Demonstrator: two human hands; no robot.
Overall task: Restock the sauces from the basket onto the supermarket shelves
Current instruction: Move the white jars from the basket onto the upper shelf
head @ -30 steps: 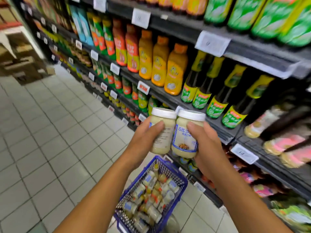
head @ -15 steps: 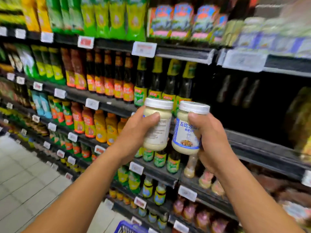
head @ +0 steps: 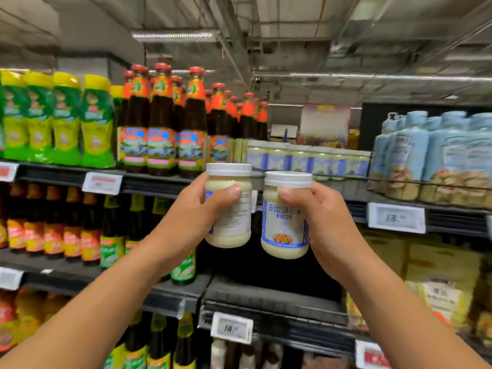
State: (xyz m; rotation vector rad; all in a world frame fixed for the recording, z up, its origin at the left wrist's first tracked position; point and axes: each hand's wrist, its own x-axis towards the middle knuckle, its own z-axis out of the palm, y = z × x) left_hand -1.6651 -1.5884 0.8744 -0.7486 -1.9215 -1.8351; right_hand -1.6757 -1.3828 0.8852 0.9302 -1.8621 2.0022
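Since the earlier frame both jars have been lifted to just under the top shelf, and the basket has left view. The left hand is wrapped round the left jar. The right hand is wrapped round the right jar. Neither jar is shelved yet. Matching jars stand on that shelf just beyond, which is the likely slot. What stock remains in the basket cannot be judged.

This is a supermarket aisle. Dark shelves run in tiers, packed with rows of identical goods: red-capped sauce bottles, green-and-yellow squeeze bottles, white-lidded jars and pale blue bottles. Price tags line the shelf edges, and a strip light hangs under a bare ceiling.
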